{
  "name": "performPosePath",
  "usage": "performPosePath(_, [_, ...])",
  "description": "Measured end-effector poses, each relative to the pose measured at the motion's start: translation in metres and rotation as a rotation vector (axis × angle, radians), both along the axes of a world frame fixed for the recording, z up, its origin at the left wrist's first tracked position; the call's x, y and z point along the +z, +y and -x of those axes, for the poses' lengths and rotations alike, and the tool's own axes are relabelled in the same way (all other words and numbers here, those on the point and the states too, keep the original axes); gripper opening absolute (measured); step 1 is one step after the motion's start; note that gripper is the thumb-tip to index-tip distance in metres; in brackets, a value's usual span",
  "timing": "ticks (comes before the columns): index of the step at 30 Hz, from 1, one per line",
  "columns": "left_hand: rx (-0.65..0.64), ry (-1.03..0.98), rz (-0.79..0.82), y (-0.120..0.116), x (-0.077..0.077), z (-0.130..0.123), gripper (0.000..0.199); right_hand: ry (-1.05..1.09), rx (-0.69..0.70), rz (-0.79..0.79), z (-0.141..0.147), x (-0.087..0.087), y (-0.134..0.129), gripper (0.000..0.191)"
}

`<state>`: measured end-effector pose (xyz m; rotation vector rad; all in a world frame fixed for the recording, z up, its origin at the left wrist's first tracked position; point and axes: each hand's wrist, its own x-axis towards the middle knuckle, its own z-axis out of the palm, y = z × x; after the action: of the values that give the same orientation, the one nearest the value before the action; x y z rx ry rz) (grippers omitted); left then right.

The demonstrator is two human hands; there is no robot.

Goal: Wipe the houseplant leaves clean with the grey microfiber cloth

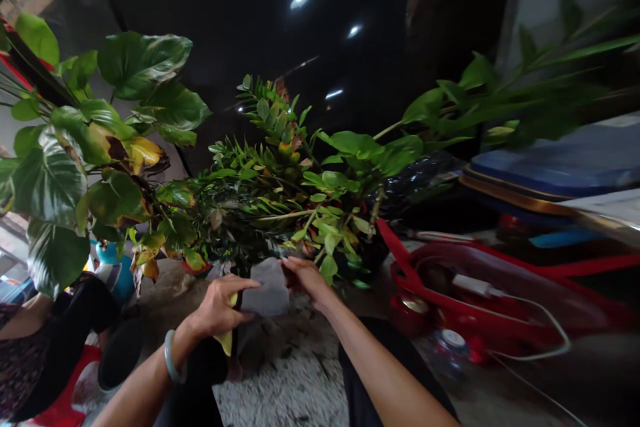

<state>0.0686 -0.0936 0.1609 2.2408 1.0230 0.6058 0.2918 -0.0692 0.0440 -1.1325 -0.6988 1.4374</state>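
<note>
A small grey piece, which looks like a cloth (270,288), is stretched between my two hands in front of the plants. My left hand (220,307), with a pale bangle at the wrist, is closed on its left side, thumb over the top. Something yellow (227,340) shows under that palm; its kind is unclear. With bent fingers, my right hand (306,279) grips the cloth's upper right edge; its fingertips are partly hidden. Just beyond the hands grow leafy green plants (330,193).
Large-leaved foliage (145,67) hangs at the left, some leaves yellowed. A red basket (500,280) with a white cable and adapter (473,283) stands right, beside a blue-topped stack (560,163). At lower left sits another person (30,360). Bits of debris lie on the grey floor (285,387).
</note>
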Motion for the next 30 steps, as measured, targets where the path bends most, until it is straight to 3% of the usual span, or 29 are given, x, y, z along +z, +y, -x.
performPosePath(1, [-0.019,-0.013,-0.032,-0.002,0.005,-0.001,0.049,-0.007,0.004,-0.008,-0.001,0.000,0.000,0.021])
performPosePath(3, [0.076,-0.135,-0.154,0.006,0.029,-0.005,0.048,-0.020,-0.003,-0.011,-0.002,0.001,0.000,0.020])
performPosePath(5, [0.237,-0.295,-0.294,0.028,0.056,-0.013,0.051,-0.027,-0.017,-0.004,-0.001,0.003,-0.001,0.019])
performPosePath(7, [0.328,-0.403,-0.379,0.054,0.071,-0.024,0.054,-0.028,-0.019,-0.002,0.000,0.005,-0.001,0.017])
performPosePath(10, [0.298,-0.360,-0.296,0.072,0.058,-0.033,0.053,-0.014,-0.007,0.003,0.001,0.006,-0.001,0.017])
performPosePath(12, [0.154,-0.165,-0.129,0.064,0.038,-0.030,0.051,-0.004,-0.011,0.012,0.001,0.004,-0.001,0.018])
performPosePath(14, [-0.034,0.050,-0.013,0.045,0.028,-0.020,0.051,0.002,-0.011,0.014,-0.002,0.002,-0.001,0.022])
performPosePath(17, [-0.142,0.108,-0.070,0.022,0.046,-0.007,0.051,0.010,0.001,0.016,-0.005,0.000,-0.001,0.023])
performPosePath(21, [0.083,-0.213,-0.301,0.040,0.085,-0.015,0.050,-0.004,-0.011,0.045,-0.003,0.005,-0.001,0.017])
performPosePath(23, [0.165,-0.332,-0.348,0.058,0.080,-0.024,0.052,-0.016,-0.014,0.043,0.002,0.008,0.000,0.018])
performPosePath(25, [0.154,-0.303,-0.283,0.067,0.058,-0.028,0.052,-0.022,-0.015,0.056,0.005,0.009,-0.001,0.017])
performPosePath(28, [-0.014,-0.029,-0.073,0.053,0.020,-0.016,0.048,-0.022,-0.027,0.081,0.006,0.007,-0.002,0.017])
performPosePath(30, [-0.161,0.112,0.019,0.032,0.013,0.001,0.050,-0.017,-0.024,0.089,0.004,0.004,-0.002,0.017])
